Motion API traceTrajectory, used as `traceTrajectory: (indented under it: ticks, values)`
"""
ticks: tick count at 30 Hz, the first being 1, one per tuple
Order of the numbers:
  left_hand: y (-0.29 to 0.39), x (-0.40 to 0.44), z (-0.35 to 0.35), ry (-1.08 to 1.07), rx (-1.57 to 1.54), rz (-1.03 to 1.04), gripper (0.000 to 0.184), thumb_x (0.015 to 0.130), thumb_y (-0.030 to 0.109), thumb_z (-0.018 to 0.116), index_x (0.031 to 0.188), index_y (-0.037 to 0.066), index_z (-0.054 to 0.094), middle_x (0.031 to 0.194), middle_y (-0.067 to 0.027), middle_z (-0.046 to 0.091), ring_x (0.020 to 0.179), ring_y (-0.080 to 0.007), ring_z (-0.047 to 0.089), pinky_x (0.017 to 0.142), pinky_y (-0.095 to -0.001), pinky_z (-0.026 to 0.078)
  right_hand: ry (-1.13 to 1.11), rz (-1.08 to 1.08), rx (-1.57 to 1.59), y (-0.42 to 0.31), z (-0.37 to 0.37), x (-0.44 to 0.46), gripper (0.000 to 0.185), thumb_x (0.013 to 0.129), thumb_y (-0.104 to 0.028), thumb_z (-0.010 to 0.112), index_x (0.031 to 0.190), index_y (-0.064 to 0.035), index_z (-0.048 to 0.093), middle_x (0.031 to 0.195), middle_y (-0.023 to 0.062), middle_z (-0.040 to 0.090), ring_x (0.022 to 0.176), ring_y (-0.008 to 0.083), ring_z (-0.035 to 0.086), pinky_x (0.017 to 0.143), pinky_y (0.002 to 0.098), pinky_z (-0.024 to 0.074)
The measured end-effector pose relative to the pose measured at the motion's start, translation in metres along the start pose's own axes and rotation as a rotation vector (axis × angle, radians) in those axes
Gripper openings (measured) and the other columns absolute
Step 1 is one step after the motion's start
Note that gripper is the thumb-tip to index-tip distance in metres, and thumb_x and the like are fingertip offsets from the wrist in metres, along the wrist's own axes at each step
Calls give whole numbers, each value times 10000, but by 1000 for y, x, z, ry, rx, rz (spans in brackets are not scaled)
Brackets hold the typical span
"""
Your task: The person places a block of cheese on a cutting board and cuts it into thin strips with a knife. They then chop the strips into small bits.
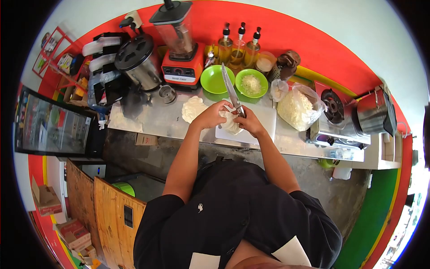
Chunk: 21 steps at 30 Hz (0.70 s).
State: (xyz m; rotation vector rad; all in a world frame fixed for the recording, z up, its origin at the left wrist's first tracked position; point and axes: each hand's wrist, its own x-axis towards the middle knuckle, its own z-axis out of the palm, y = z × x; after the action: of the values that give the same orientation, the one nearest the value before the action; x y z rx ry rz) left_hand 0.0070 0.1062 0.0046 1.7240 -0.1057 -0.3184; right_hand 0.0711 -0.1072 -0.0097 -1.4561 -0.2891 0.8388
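Observation:
Over a white cutting board (265,127), my right hand (251,121) is closed on the handle of a long knife (229,85), whose blade points up and away from me. My left hand (215,115) has its fingers bent around a pale, whitish piece of food (230,124) that also lies beneath the knife handle. More whitish food (193,109) sits on the steel counter to the left. Just beyond the board are a green bowl (214,80) and a second green bowl (251,85) with shredded pale food in it.
A red blender (180,69), a steel container with a black lid (139,65) and oil bottles (237,51) stand at the back. On the right are a plastic bag of pale food (296,108), a gas stove (333,107) and a pot (374,112).

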Motion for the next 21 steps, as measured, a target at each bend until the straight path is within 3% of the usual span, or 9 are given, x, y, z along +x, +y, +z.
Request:
traceTrajectory:
  ticks: [2, 4, 5, 7, 8, 9, 14, 17, 21]
  values:
    - [-2, 12, 8, -38, 53, -33, 668, 772, -28, 622, 1419, 70, 492, 1209, -90, 624, 1109, -209, 615, 981, -317, 481, 41, 19, 48, 16, -12, -5, 337, 854, 1, 703, 1156, -50, 562, 917, 9, 565, 679, 79, 498, 545, 248, 400]
    - [-1, 23, 20, 134, 164, -36, 778, 774, 10, 679, 1498, 97, 406, 1283, -116, 593, 1163, -249, 596, 1025, -371, 462, 81, 38, 101, 31, -18, -12, 296, 867, 6, 712, 1109, -65, 557, 914, 7, 559, 677, 80, 499, 534, 255, 396]
    - [-2, 27, 27, 113, 168, -39, 778, 774, 10, 679, 1498, 97, 406, 1283, -116, 593, 1163, -249, 596, 1025, -371, 462, 149, 26, 240, 39, -19, -14, 257, 885, 9, 708, 1050, -88, 538, 901, 0, 549, 668, 81, 494, 527, 256, 392]
    - [-17, 37, 41, 390, 325, 64, 867, 788, 97, 759, 1547, 107, 339, 1358, -160, 554, 1239, -282, 558, 1077, -419, 426, 235, 9, 390, 47, -26, -21, 240, 903, 12, 705, 991, -112, 518, 889, -8, 539, 659, 82, 490, 520, 257, 389]
    - [-29, 41, 49, 418, 131, 67, 890, 836, 232, 809, 1565, 107, 314, 1386, -180, 544, 1305, -286, 515, 1106, -443, 395, 217, -22, 503, 50, -31, -24, 241, 916, 21, 690, 960, -124, 502, 892, -7, 540, 669, 86, 495, 527, 256, 399]
    - [-34, 41, 56, 398, 135, 66, 890, 836, 232, 809, 1565, 107, 314, 1386, -180, 544, 1305, -286, 515, 1106, -443, 395, 198, -56, 614, 52, -36, -28, 252, 929, 30, 676, 928, -136, 486, 896, -6, 541, 680, 90, 501, 534, 254, 410]
    - [-52, 46, 83, 93, -450, -144, 822, 901, 325, 796, 1544, 58, 358, 1339, -141, 598, 1251, -233, 558, 1070, -403, 422, 210, -99, 777, 59, -48, -39, 254, 944, 28, 657, 913, -152, 480, 886, -16, 539, 686, 95, 499, 536, 253, 415]
    - [-41, 47, 87, 73, -417, -282, 754, 891, 327, 804, 1478, 25, 441, 1308, -135, 626, 1207, -212, 591, 1025, -373, 460, 231, -121, 808, 60, -51, -42, 256, 947, 23, 653, 898, -156, 477, 879, -19, 539, 696, 93, 500, 534, 251, 409]
    - [-42, 54, 82, 157, -156, -164, 670, 888, 351, 795, 1400, 25, 512, 1253, -126, 631, 1131, -218, 609, 970, -364, 482, 343, -37, 633, 66, -59, -42, 287, 925, 25, 670, 859, -157, 459, 880, -17, 555, 710, 89, 508, 525, 257, 397]
